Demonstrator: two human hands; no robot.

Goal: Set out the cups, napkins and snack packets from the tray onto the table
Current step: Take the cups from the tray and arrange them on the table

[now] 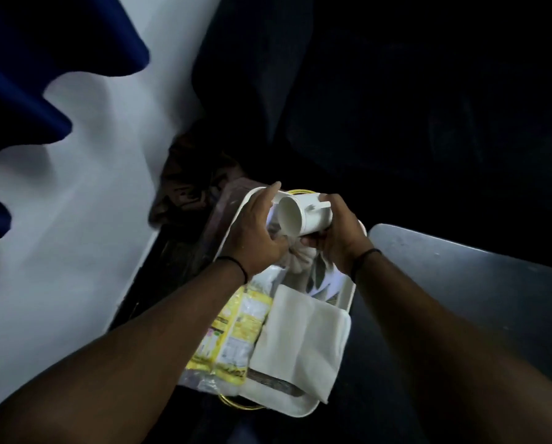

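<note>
1. White cups (303,216), nested and lying on their side, sit at the centre of the frame, above the far end of the tray (303,408), mouth turned toward the camera.
2. Left hand (255,232) is closed around the cups from the left, thumb raised along the outer rim.
3. Right hand (338,232) grips them from the right, fingers curled beneath the cup wall.
4. Each wrist carries a thin dark band.
5. On the tray, at lower centre, lies a folded white napkin (303,341), its near corner over the tray's edge.
6. Just left of the napkin, touching it, lie yellow and white snack packets (233,334).
7. Grey bench (460,277) shows at the right of the frame, beside the tray.
8. Blue curtain (27,59) hangs at upper left against a pale wall.
</note>
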